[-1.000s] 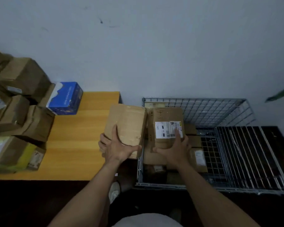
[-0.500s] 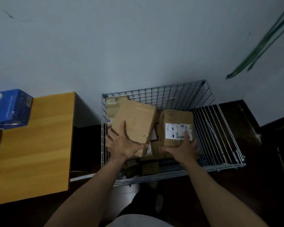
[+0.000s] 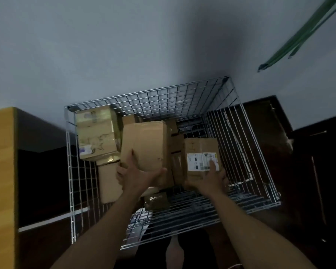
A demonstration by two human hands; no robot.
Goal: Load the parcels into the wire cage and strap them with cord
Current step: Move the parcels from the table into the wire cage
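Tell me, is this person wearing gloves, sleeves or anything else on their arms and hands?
No. The left hand and right hand have no gloves, and I can make out no rings, watch or bracelet, though the light is dim. The left forearm and right forearm are uncovered down to the picture's edge, so no sleeves show.

Plain parcel [image 3: 144,144] and labelled parcel [image 3: 201,152] — moved across into wire cage [image 3: 163,98].

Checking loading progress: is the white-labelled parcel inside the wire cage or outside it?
Inside: labelled parcel is between the wire cage walls, right hand gripping its near end. Resting or held up: cannot tell.
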